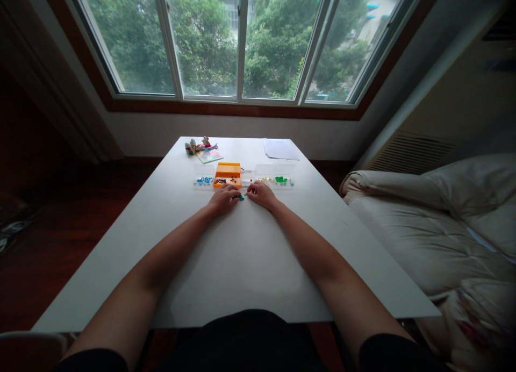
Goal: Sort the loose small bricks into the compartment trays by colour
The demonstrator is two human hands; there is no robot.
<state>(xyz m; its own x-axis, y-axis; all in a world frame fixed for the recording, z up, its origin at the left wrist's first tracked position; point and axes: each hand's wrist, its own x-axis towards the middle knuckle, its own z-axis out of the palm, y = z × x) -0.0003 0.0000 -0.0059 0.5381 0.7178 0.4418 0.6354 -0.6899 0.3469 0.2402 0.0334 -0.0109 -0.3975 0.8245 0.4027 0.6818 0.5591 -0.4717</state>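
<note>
My left hand [224, 199] rests on the white table [258, 264], its fingers closed on a small green and dark piece [241, 198], perhaps of toy bricks. Just to its right, my right hand [261, 193] is bent in a pinch; a tiny green bit shows at its fingertips, too small to name. Beyond my left hand stands an open orange box [228, 169] with small dark brown pieces in it. A clear tray [203, 183] with blue pieces lies to its left. Past my right hand, another clear tray [287, 185] holds pale and green pieces.
At the table's far left are colourful small toy figures [197, 145] and a printed sheet [210, 155]. White papers [281, 149] lie at the far right. A pale sofa [419, 221] stands right of the table, and a window [237, 44] is beyond it.
</note>
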